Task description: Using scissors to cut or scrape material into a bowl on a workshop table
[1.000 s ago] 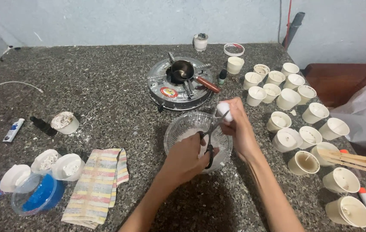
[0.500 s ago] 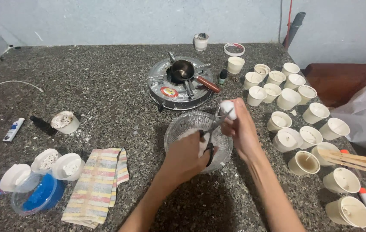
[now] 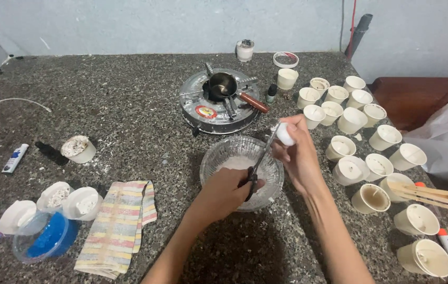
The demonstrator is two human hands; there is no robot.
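Dark speckled stone counter (image 3: 103, 105) spread under everything. Upon it, just behind the glass bowl (image 3: 218, 158), a round metal stove (image 3: 203, 113) bearing a small dark pan (image 3: 222, 85) with a wooden handle. Right of the bowl, a crowd of cream paper cups (image 3: 351, 121), several filled with pale wax, and beyond them wooden sticks (image 3: 423, 192) laid across one cup. Left of the bowl and a little nearer, a striped cloth (image 3: 116, 226); further left a clear tub with blue contents (image 3: 42, 243) and white lids (image 3: 50, 202). The bowl itself clear, holding white crumbly matter. Over the bowl's near side, left hand (image 3: 226, 192) curled shut around the dark handles of scissors (image 3: 258, 165), blades slanting up toward the bowl's far right rim. There, right hand (image 3: 300, 158) closed about a small white lump (image 3: 285, 135), pinched at the fingertips, right at the blade tips; whether touching, cannot tell.
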